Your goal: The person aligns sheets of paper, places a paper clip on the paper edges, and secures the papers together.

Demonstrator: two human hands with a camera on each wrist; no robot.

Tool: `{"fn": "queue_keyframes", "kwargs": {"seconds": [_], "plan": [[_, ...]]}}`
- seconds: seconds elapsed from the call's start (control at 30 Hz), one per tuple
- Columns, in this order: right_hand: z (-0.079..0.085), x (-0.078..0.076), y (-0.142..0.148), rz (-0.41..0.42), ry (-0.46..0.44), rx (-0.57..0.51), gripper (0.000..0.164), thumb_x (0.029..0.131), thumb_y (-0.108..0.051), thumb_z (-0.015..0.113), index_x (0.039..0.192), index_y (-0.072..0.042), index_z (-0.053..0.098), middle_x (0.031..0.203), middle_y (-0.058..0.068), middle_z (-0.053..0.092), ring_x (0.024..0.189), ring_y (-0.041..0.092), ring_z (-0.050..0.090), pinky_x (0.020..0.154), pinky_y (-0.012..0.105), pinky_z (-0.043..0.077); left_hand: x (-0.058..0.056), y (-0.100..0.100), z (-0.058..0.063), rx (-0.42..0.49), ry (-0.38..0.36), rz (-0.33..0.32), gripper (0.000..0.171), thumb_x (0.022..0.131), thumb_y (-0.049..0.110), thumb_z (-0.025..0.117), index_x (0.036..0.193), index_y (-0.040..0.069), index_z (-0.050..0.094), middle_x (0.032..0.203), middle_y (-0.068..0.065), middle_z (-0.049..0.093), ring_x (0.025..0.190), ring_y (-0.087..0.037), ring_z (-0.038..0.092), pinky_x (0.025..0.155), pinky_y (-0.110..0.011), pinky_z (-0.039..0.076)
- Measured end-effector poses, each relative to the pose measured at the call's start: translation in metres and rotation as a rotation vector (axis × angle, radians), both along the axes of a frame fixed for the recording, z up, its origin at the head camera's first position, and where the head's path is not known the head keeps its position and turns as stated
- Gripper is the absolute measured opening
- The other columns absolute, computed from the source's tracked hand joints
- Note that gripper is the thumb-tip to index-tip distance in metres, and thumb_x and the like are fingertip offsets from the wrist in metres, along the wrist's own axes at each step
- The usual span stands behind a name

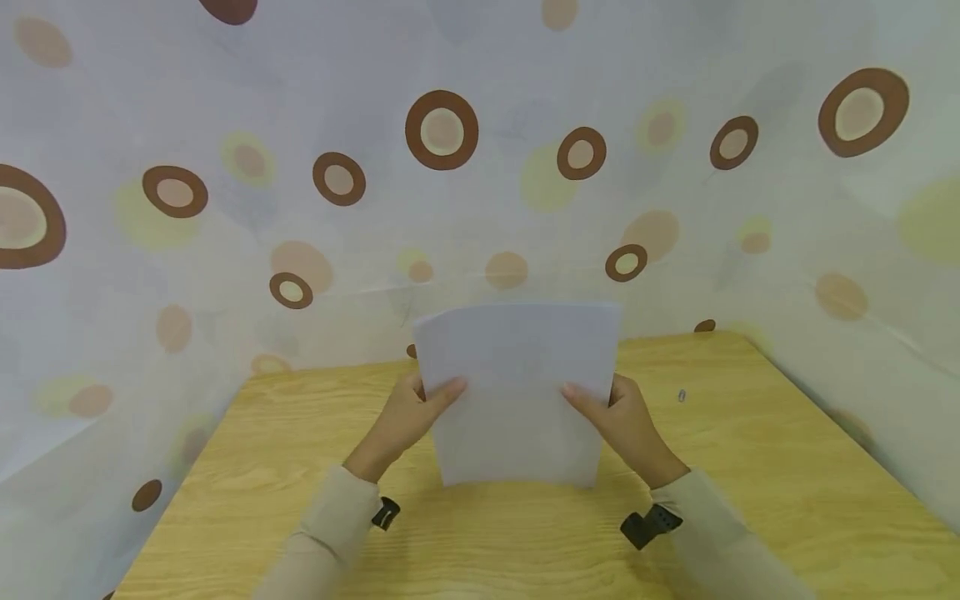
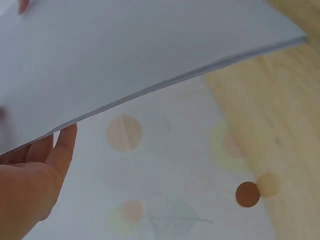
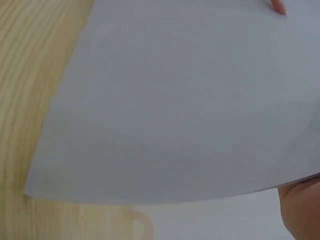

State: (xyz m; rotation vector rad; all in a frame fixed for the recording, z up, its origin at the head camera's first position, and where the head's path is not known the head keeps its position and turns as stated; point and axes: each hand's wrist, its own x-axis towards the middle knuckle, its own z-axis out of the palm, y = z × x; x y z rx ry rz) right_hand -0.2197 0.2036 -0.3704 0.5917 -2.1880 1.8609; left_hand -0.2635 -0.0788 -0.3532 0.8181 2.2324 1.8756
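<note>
A stack of white paper sheets stands nearly upright over the table, its face toward me. The left hand grips its left edge, thumb on the front and fingers behind. On the opposite edge the right hand holds it the same way. In the left wrist view, several layers show along the side of the stack, and the fingers of the left hand reach under it. The right wrist view shows the broad blank face of the paper, with part of the right hand at its edge.
A wooden table lies beneath the hands. One small greyish object rests on it to the right of the paper. Behind and at both sides hangs a pale sheet patterned with brown rings and dots.
</note>
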Motion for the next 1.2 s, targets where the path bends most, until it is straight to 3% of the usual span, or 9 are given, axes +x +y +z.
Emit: {"fn": "queue_keyframes", "kwargs": {"seconds": [0.23,0.33,0.43,0.53,0.6,0.77,0.9,1.2], "plan": [[0.029,0.003,-0.003,0.018,0.091,-0.034,0.020,0.090,-0.013,0.052,0.108,-0.004,0.053,0.100,0.012,0.060,0.085,0.027,0.063,0.067,0.041,0.052,0.012,-0.007,0.047,0.204,0.230,0.096,0.030,0.091,0.019,0.052,0.118,0.006,0.054,0.101,-0.006,0.057,0.088,-0.017,0.054,0.077,-0.027,0.044],[0.038,0.006,-0.006,0.007,0.107,-0.044,0.019,0.090,-0.013,0.052,0.107,-0.003,0.053,0.099,0.012,0.061,0.084,0.027,0.063,0.067,0.041,0.052,0.022,-0.003,0.060,0.240,0.253,0.116,0.030,0.093,0.019,0.046,0.121,0.009,0.051,0.106,-0.003,0.055,0.092,-0.015,0.049,0.081,-0.027,0.040],[0.045,0.010,-0.007,-0.005,0.112,-0.057,0.020,0.090,-0.012,0.052,0.108,-0.003,0.053,0.099,0.011,0.061,0.084,0.026,0.063,0.066,0.041,0.052,0.031,0.004,0.067,0.242,0.252,0.116,0.033,0.096,0.021,0.039,0.125,0.007,0.047,0.123,-0.003,0.049,0.112,-0.014,0.042,0.096,-0.034,0.032],[0.050,0.016,-0.005,-0.003,0.113,-0.078,0.021,0.090,-0.011,0.051,0.109,-0.002,0.053,0.099,0.011,0.061,0.084,0.026,0.063,0.067,0.041,0.052,0.037,0.008,0.068,0.231,0.254,0.112,0.035,0.098,0.022,0.033,0.126,0.005,0.044,0.134,-0.003,0.040,0.127,-0.013,0.029,0.105,-0.041,0.019],[0.054,0.020,-0.002,-0.003,0.120,-0.088,0.021,0.090,-0.009,0.050,0.110,-0.001,0.052,0.099,0.011,0.061,0.083,0.026,0.062,0.068,0.040,0.052,0.038,0.008,0.065,0.232,0.253,0.108,0.035,0.098,0.022,0.032,0.125,0.005,0.045,0.132,-0.004,0.041,0.127,-0.014,0.029,0.105,-0.041,0.018],[0.059,0.023,0.001,-0.032,0.147,-0.113,0.019,0.090,-0.007,0.051,0.107,-0.001,0.053,0.096,0.009,0.062,0.081,0.024,0.062,0.068,0.036,0.052,0.031,0.008,0.052,0.259,0.252,0.105,0.031,0.097,0.022,0.036,0.123,0.010,0.048,0.119,-0.005,0.051,0.108,-0.018,0.046,0.095,-0.033,0.035],[0.062,0.023,0.002,-0.024,0.161,-0.146,0.017,0.090,-0.005,0.050,0.106,0.000,0.053,0.095,0.008,0.062,0.080,0.023,0.061,0.067,0.035,0.052,0.025,0.007,0.045,0.271,0.270,0.093,0.032,0.097,0.023,0.037,0.123,0.008,0.048,0.116,-0.006,0.052,0.101,-0.021,0.049,0.088,-0.030,0.039],[0.062,0.024,-0.001,-0.025,0.170,-0.177,0.019,0.090,-0.004,0.049,0.107,0.000,0.054,0.095,0.007,0.062,0.080,0.021,0.060,0.068,0.033,0.051,0.027,0.007,0.049,0.333,0.234,0.102,0.046,0.098,0.034,0.024,0.122,0.004,0.049,0.111,-0.010,0.052,0.091,-0.022,0.052,0.080,-0.032,0.045]]}}
